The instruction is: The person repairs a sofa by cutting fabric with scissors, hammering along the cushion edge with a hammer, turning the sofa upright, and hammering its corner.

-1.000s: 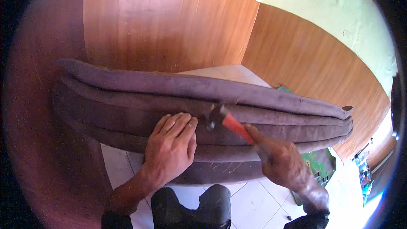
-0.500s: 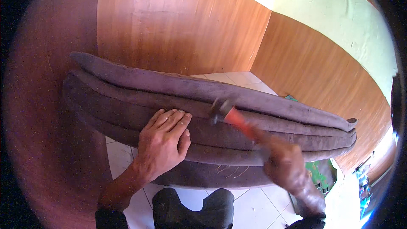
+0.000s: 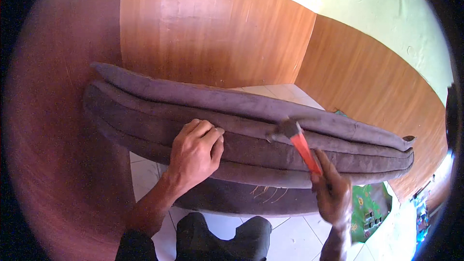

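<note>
A long piece of dark purple-brown upholstery [image 3: 270,151], padded and seamed lengthwise, lies across in front of me. My left hand [image 3: 195,152] rests on its middle, fingers curled down at a seam; whatever the fingertips pinch is hidden beneath them. In my right hand [image 3: 333,193] is a claw hammer [image 3: 302,145], gripped by its red-orange handle. The dark hammer head is slightly blurred, and sits over the upholstery to the right of my left hand. Below the seamed part, a few loose pale threads [image 3: 270,192] hang over a lower dark fabric panel [image 3: 241,200].
A dark reddish panel [image 3: 58,130] rises close on the left. Wood-panelled walls [image 3: 212,29] meet in a corner behind the upholstery. On the tiled floor [image 3: 295,237] at the right lies a green patterned sheet [image 3: 362,208] with small dark pieces on it. My knees [image 3: 222,237] are below.
The hammer has moved right, its handle now more upright, with my right hand farther right. My left fingers have curled, where before they lay flatter. The whole view has shifted slightly.
</note>
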The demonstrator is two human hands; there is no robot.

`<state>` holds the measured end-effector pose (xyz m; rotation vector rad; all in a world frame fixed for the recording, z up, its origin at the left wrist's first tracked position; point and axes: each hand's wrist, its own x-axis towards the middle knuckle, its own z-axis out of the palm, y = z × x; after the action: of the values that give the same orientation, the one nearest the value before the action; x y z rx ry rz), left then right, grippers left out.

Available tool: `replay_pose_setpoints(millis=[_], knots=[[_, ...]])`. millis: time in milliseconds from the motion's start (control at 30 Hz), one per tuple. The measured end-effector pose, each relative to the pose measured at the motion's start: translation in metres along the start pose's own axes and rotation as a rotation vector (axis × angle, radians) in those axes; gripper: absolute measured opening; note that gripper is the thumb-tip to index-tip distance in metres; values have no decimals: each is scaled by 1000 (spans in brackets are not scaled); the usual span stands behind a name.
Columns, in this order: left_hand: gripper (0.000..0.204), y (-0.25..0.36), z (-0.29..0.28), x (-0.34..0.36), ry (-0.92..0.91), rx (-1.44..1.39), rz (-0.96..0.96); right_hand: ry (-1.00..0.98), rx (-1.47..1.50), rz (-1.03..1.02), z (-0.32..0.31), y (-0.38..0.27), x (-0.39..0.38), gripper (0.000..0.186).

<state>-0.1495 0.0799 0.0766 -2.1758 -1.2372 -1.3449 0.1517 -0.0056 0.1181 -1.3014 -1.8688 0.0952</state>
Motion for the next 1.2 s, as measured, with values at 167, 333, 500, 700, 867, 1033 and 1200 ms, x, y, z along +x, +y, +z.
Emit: replay_pose_setpoints(millis=[167,333,500,700,867,1033,1200], knots=[[21,-6,4,-4,23,-12,4,-110,-36,-199,11,-23,55,45],[31,0,-8,-5,9,50,-30,-439,-205,-318,10,-35,74,51],[33,-8,-5,-2,-2,36,7,-472,-268,-179,16,-42,72,50],[37,-20,7,-4,-28,54,101,207,101,-23,6,51,-33,44],[35,4,10,12,-216,185,211,829,362,1143,67,190,-267,53],[32,19,33,9,-155,285,205,660,251,1842,181,237,-536,52],[32,6,38,5,-187,325,237,226,-20,2020,221,227,-599,45]])
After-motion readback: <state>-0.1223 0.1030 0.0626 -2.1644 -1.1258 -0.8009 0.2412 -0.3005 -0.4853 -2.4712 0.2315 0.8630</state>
